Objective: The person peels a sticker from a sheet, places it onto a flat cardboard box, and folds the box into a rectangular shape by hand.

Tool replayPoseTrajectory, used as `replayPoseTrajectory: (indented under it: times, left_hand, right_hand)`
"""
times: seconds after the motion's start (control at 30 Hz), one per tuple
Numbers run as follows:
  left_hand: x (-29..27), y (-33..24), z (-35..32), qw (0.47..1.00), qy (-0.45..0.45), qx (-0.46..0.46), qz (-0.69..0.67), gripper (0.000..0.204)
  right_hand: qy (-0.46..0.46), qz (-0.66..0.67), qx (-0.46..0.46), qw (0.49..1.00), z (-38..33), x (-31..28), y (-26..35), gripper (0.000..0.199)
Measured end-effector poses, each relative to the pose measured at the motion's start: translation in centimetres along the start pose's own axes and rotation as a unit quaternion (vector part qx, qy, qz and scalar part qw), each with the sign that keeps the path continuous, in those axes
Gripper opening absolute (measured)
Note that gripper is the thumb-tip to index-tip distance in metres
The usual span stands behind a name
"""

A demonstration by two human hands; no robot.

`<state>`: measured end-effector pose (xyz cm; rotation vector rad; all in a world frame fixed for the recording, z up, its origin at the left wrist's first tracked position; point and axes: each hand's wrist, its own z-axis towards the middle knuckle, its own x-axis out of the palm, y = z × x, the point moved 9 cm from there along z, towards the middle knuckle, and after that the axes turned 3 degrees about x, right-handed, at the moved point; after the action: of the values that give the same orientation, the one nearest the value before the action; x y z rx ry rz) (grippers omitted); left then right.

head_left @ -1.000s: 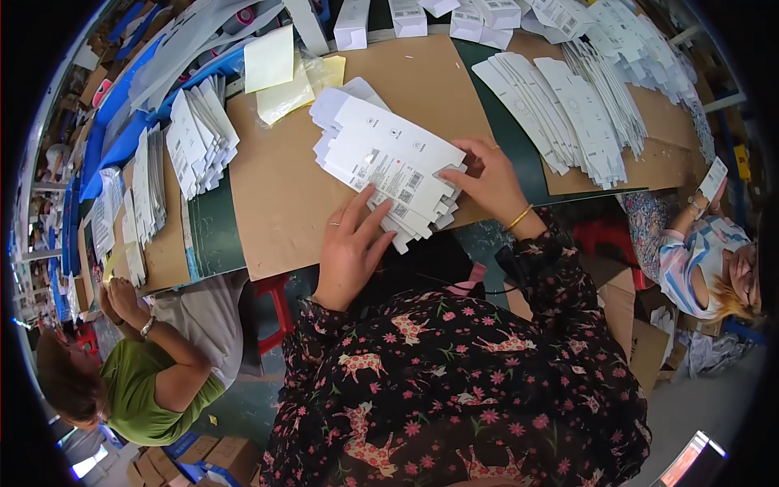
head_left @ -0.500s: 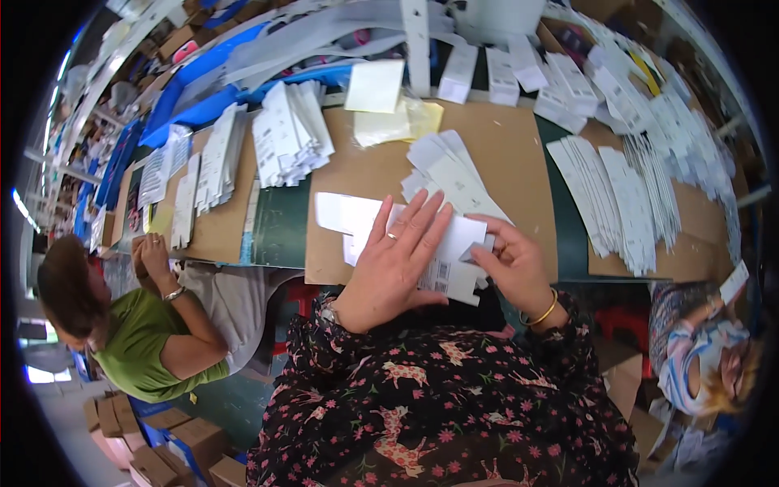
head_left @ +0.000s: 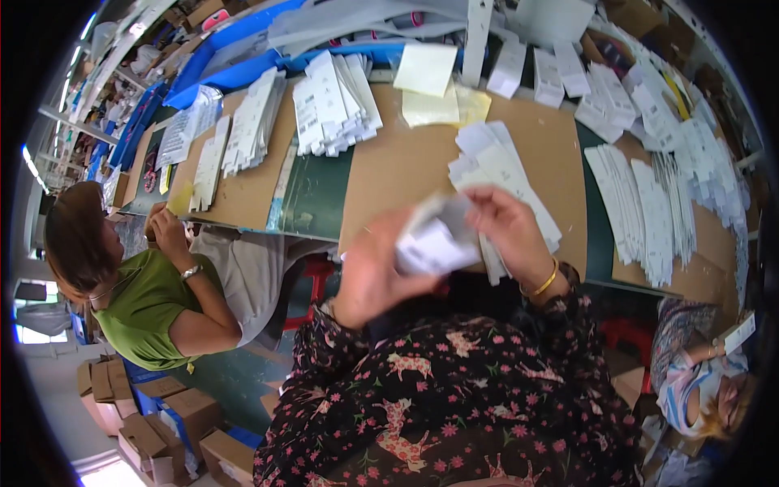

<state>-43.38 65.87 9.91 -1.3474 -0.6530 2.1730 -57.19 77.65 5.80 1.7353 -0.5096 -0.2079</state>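
Above the near edge of the table, a small white carton (head_left: 434,246), blurred by motion, is held up between my two hands. Its upper side looks open, showing a greyish inside. My left hand (head_left: 375,264) is wrapped round its left side, the fingers smeared. The fingers of my right hand (head_left: 513,231) are bent and pinch the carton's upper right edge. Just beyond, a fanned stack of flat white cartons (head_left: 507,174) lies on the brown cardboard sheet (head_left: 389,174), partly hidden by my right hand.
More flat carton stacks lie left (head_left: 337,105) and right (head_left: 625,207). Yellowish paper sheets (head_left: 426,69) lie at the back, near a white post (head_left: 477,40) and upright white boxes (head_left: 507,69). A blue tray (head_left: 211,61) stands behind. Co-workers sit left (head_left: 154,304) and right (head_left: 698,373).
The white carton lay flat under my left palm; now it is raised and opened out between both hands. My left hand has turned to grip its side. The whole view has shifted.
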Motion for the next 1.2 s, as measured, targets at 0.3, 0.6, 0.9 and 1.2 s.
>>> replayPoseTrajectory:
  times: [0.3, 0.6, 0.9, 1.2]
  left_hand:
    - [-1.7, 2.6, -0.1, 0.990, -0.081, -0.116, -0.003, 0.069]
    - [-1.3, 0.9, -1.2, 0.976, -0.094, -0.143, -0.132, 0.063]
    - [-1.1, 2.3, -1.1, 0.946, -0.149, -0.225, -0.181, 0.051]
    - [-1.5, 1.7, -0.5, 0.935, -0.153, -0.245, -0.208, 0.052]
  right_hand:
    - [-0.006, 0.187, -0.081, 0.979, 0.7, 4.0, -2.3, 0.067]
    - [-0.043, 0.122, -0.097, 0.987, 0.4, 4.4, -2.7, 0.081]
    - [-0.044, 0.087, -0.078, 0.992, 1.0, 5.1, -2.9, 0.080]
    - [-0.029, 0.072, -0.081, 0.994, 0.8, 5.4, -2.9, 0.082]
